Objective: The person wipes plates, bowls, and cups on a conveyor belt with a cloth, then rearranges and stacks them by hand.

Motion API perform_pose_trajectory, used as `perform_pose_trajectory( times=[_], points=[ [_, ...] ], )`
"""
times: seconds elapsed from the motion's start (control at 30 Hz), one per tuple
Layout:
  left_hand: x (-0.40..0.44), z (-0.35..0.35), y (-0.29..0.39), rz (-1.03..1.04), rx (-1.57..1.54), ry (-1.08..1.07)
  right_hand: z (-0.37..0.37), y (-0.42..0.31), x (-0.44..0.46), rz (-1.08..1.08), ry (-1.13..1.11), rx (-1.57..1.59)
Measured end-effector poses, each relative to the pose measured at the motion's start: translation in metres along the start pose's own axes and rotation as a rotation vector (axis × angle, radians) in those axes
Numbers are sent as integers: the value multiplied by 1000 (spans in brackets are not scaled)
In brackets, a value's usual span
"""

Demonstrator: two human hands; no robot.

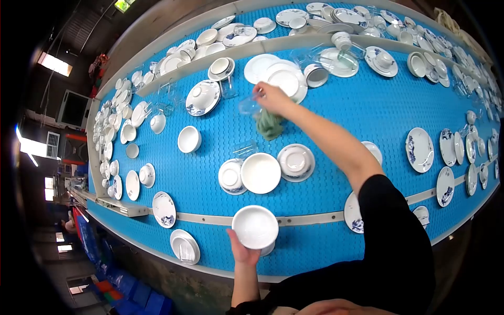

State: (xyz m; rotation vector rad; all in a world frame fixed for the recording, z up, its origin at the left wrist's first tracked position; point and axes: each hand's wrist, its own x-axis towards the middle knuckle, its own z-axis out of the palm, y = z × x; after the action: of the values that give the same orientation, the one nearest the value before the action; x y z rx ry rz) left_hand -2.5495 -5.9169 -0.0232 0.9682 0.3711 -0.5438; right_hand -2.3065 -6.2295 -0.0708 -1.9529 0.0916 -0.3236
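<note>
My left hand [244, 253] holds a white bowl [255, 227] by its lower left side, over the near strip of the blue surface; part of another white piece shows beneath it. Farther out, my right hand [270, 98] is closed at the fingertips on a clear glass [250, 106], and a green cloth [269, 125] hangs just below the hand. White plates [284, 80] lie beyond my right hand. Between my hands stand a white bowl [261, 173] and two upturned bowls, one at its left [231, 176] and one at its right [296, 162].
A blue textured surface [336, 113] carries many white and blue-patterned dishes. A metal rail [315, 219] crosses its near part, and a pale divider [239, 51] runs along the far part. A blue-patterned plate [420, 150] lies at the right.
</note>
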Motion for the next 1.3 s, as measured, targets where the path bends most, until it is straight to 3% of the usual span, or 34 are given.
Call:
perform_pose_trajectory(
  times=[0.03,0.1,0.17,0.23,0.27,0.3,0.33,0.4,0.43,0.47,0.53,0.57,0.6,0.67,0.7,0.77,0.83,0.87,0.9,0.93,1.0,1.03,1.07,1.13,1.17,1.23,1.3],
  points=[
    [3,7,-7,1,30,13,-4,-4,-25,-140,-14,142],
    [8,26,-19,-14,83,14,-36,-58,-99,-186,-194,192],
    [10,46,-29,-74,85,-29,-48,-77,-167,-172,-360,-26],
    [12,61,-41,-144,82,-83,-53,-77,-216,-653,-280,-300],
    [10,66,-49,-154,95,-90,-55,-75,-236,-774,-371,-434],
    [9,72,-56,-185,106,-78,-62,-73,-254,-863,-368,-356],
    [10,78,-63,-219,120,-75,-66,-70,-271,-851,-410,-445],
    [8,82,-83,-238,140,-109,-81,-66,-296,-727,-448,-404],
    [4,84,-90,-249,128,-113,-104,-73,-301,-580,-645,-277],
    [0,85,-96,-258,113,-115,-120,-78,-309,-562,-625,-290],
    [-7,91,-106,-294,104,-146,-145,-80,-326,41,-471,30],
    [-13,97,-109,-255,146,-150,-149,-68,-337,113,-199,40],
    [-17,103,-113,-215,186,-154,-151,-56,-348,118,-190,32],
    [-18,106,-125,-254,366,-180,-153,-40,-368,359,-236,159],
    [-20,108,-129,-285,548,-193,-154,-43,-375,499,-416,196],
    [-21,120,-132,-333,865,-275,-143,-27,-402,487,-368,314],
    [1,126,-120,-110,1018,-630,-147,-18,-422,525,-314,335],
    [29,121,-109,104,1128,-628,-150,-15,-431,609,-171,284],
    [59,118,-94,323,1234,-594,-151,-10,-439,683,-47,236],
    [84,135,-71,298,1286,-336,-152,1,-447,712,53,190],
    [145,150,-31,774,1402,-49,-154,20,-454,810,223,-25],
    [173,157,-6,875,1387,5,-157,18,-457,878,308,-196],
    [215,152,12,871,1475,84,-155,40,-468,831,391,-58],
    [271,158,33,604,1358,212,-159,65,-478,781,512,209],
    [284,164,40,618,1347,221,-164,61,-475,768,549,335],
    [313,180,42,393,1077,114,-173,47,-470,743,625,398],
    [360,192,39,397,1103,86,-177,48,-473,729,710,455]
  ],
)
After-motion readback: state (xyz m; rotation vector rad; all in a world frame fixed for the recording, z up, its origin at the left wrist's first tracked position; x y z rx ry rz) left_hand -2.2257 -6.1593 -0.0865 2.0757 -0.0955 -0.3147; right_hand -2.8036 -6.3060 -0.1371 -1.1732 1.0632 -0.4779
